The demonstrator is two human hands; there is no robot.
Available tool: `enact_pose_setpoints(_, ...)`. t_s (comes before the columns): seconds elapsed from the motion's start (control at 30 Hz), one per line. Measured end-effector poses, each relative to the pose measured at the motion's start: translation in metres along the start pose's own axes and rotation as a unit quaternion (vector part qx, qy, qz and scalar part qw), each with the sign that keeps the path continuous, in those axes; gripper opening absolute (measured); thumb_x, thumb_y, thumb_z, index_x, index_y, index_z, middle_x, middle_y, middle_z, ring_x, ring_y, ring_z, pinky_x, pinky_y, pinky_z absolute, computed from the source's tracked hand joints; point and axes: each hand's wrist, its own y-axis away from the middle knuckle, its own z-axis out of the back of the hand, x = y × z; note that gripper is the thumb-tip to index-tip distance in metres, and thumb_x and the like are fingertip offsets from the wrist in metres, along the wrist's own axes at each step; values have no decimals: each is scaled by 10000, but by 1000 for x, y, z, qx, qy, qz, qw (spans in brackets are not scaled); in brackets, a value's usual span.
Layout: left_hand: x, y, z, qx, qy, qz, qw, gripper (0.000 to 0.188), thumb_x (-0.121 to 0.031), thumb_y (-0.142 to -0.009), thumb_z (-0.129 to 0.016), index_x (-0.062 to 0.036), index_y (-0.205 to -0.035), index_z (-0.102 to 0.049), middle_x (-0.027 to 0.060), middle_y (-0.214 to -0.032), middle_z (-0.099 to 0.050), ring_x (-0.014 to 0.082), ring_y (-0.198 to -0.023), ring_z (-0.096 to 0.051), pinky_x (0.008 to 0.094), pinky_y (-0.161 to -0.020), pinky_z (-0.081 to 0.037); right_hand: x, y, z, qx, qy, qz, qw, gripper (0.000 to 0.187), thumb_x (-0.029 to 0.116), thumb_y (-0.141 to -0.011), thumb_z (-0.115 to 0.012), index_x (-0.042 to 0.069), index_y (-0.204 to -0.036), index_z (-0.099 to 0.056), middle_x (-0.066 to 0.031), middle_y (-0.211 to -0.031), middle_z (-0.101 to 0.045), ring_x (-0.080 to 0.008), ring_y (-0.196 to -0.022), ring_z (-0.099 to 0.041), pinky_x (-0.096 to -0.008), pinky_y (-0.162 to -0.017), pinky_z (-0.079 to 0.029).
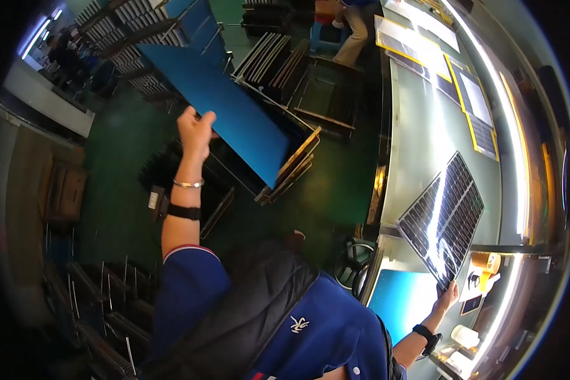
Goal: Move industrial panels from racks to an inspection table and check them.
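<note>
My left hand reaches out to the left, closed on the near edge of a large, thin blue sheet. The sheet is tilted, and its lower right end is at a metal-framed rack; whether it rests there I cannot tell. Off to the right, my right hand grips the lower corner of a dark solar panel with a grid of pale lines. This panel slants above the pale workbench, catching a bright glare. Beneath my right forearm, another shiny blue sheet lies on the bench.
A long workbench runs along the right under bright lights, with yellow-edged panels farther along. Tape rolls sit near the right hand. Slotted racks stand at the far left. A seated person is at the back.
</note>
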Motion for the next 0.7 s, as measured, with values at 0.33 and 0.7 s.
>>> enact_pose_setpoints(0.33,111,-53,10,-139,-307,-30,941,79,43,-714,-538,74,-783,-516,186,-686,-595,286,-627,-647,389,-525,-580,17,37,-12,-14,18,-18,1000,225,247,-952,-531,32,-932,-595,-103,-811,-666,-168,-626,-655,-271,-528,-571)
enact_pose_setpoints(0.7,126,-41,-19,-116,-251,100,956,101,54,-700,-507,116,-779,-522,237,-758,-603,314,-638,-650,412,-479,-592,14,46,-17,-29,60,-30,997,253,250,-958,-518,12,-969,-602,-106,-801,-661,-179,-604,-646,-275,-520,-562)
